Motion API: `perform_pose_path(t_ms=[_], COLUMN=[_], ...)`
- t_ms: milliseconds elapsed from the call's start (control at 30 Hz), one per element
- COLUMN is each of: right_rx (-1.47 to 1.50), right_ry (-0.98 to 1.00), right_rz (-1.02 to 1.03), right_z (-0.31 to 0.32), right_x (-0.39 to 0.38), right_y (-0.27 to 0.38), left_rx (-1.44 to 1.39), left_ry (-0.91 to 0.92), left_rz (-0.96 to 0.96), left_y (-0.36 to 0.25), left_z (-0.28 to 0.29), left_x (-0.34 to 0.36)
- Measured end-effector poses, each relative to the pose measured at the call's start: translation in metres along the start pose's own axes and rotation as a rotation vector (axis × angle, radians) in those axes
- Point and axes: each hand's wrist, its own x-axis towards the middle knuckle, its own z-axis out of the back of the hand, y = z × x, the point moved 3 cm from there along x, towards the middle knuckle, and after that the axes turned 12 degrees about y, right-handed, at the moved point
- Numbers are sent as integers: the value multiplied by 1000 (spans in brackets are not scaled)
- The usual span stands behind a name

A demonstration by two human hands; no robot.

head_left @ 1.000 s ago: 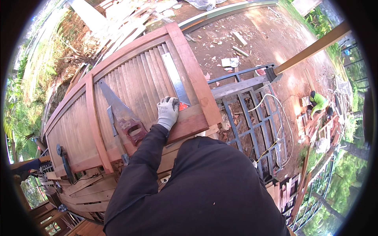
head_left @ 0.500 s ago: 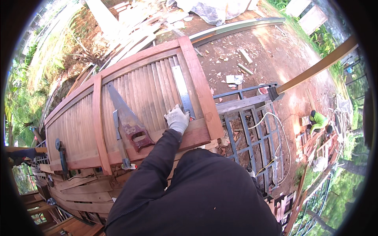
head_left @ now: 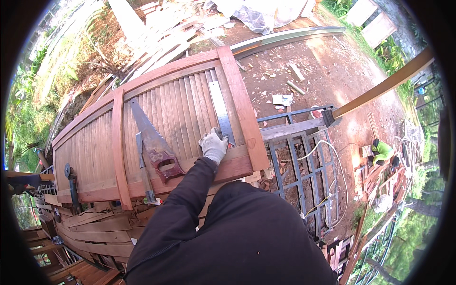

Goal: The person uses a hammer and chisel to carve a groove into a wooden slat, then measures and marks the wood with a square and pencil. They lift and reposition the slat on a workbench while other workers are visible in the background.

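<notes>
My left hand [head_left: 213, 145], in a pale glove, rests on the slats of a louvred wooden door panel [head_left: 186, 114], close beside the lower end of a metal carpenter's square [head_left: 220, 108]. Its fingers are curled, with something dark at the fingertips that I cannot make out. Left of it lie a handsaw [head_left: 167, 166] with a reddish wooden handle and a slim tool with a blue-grey blade [head_left: 141, 149]. Only a pale sliver of my right hand [head_left: 302, 215] shows past my body at the right; its fingers are hidden.
An angle grinder [head_left: 71, 183] lies at the panel's left end. To the right stand a blue-grey metal grid frame [head_left: 297, 175] and a pale hose [head_left: 349, 183]. Another person in a bright green top [head_left: 383, 151] crouches among timber. Wood offcuts [head_left: 295, 88] litter the ground.
The view has shifted slightly. My left hand stays beside the square, its fingers a little more curled. My right hand shows less, and the crouching person has changed posture.
</notes>
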Motion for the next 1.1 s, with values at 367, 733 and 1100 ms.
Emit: perform_pose_path(t_ms=[367,733,1100], right_rx=[228,238,227], right_ry=[54,39,-29], right_rz=[77,60,9], right_z=[-13,-9,1], right_x=[13,0,-32], right_y=[-12,11,29], left_rx=[-2,-11,-35], left_ry=[21,30,-22], left_rz=[23,-18,-37], left_y=[-2,-7,-3], left_z=[-2,-6,-6], left_x=[1,5,0])
